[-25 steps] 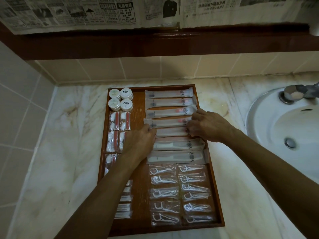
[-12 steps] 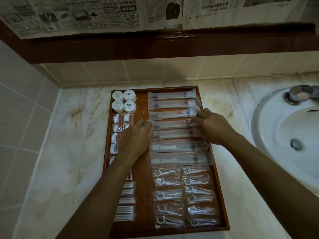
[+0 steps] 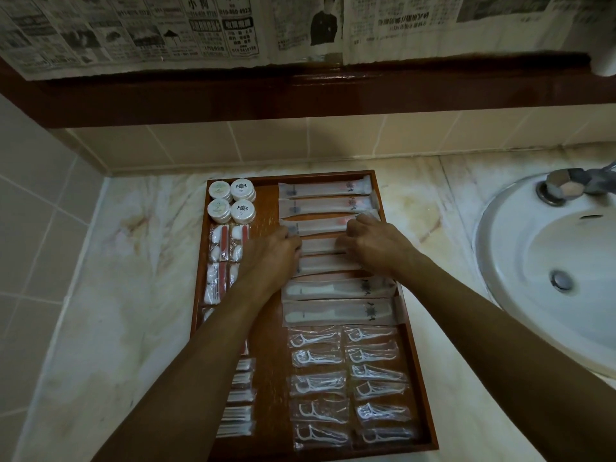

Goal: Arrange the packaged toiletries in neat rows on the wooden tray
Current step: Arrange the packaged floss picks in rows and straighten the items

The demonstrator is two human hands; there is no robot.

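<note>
While both hands are reached over the rectangular brown wooden tray on the pale marbled countertop, the fourth long frosted-plastic sachet in the right-hand column is held at its two ends. Left hand: fingers curled, left end of that sachet pinched. Right hand: fingers curled over the right end, same sachet gripped; fingertips partly hidden, exact contact cannot be told. Seven such sachets are laid crosswise in one column at the tray's far right, edges touching or slightly overlapped. Nearer the camera, clear-wrapped white floss picks are set in two columns of five. At the far left corner, four small round white lidded jars are grouped two by two. Below them, clear packets with cotton pads and red sticks are lined in pairs, partly covered by the left forearm. Clear packs of white cotton swabs are stacked in a column at the near left. White ceramic basin with metal tap is seen at right; newspaper sheets are hung above.
</note>
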